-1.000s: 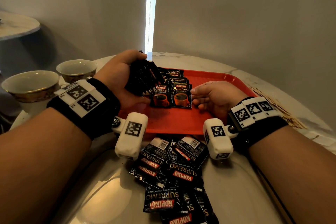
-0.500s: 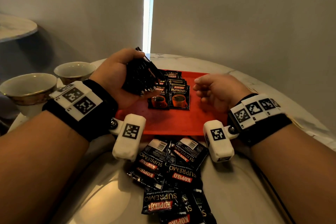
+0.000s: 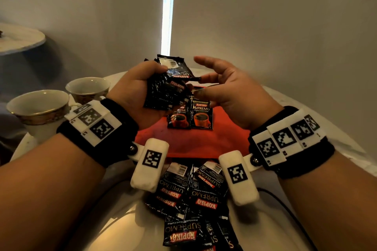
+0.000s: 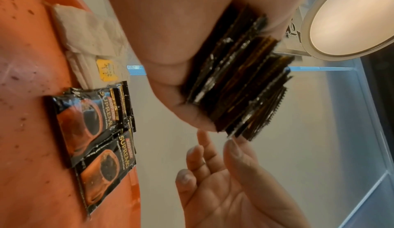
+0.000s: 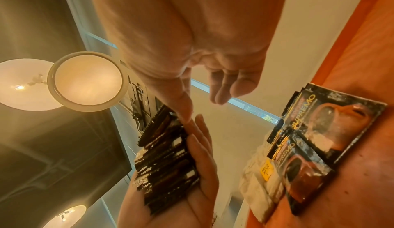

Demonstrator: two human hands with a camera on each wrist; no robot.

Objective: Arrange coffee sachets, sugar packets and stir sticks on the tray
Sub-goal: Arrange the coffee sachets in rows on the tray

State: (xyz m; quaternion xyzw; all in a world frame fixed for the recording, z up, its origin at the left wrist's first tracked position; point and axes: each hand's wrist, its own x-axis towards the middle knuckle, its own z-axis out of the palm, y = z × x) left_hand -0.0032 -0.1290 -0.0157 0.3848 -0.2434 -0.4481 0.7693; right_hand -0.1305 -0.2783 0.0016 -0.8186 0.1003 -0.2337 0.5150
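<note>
Barely started imo: a couple coffee sachets [image 3: 201, 115] laid on the red tray [image 3: 189, 144], left hand [image 3: 132, 89] clutching a stack [image 3: 165, 89], right hand [image 3: 228, 91] open and empty, loose pile [image 3: 191, 195] waiting near.

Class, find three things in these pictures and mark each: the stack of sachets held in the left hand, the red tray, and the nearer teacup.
stack of sachets [image 3: 166, 92], head view, on the black wrappers' face.
red tray [image 3: 191, 144], head view, on its bare near part.
nearer teacup [image 3: 38, 106], head view, on its inner wall.
</note>
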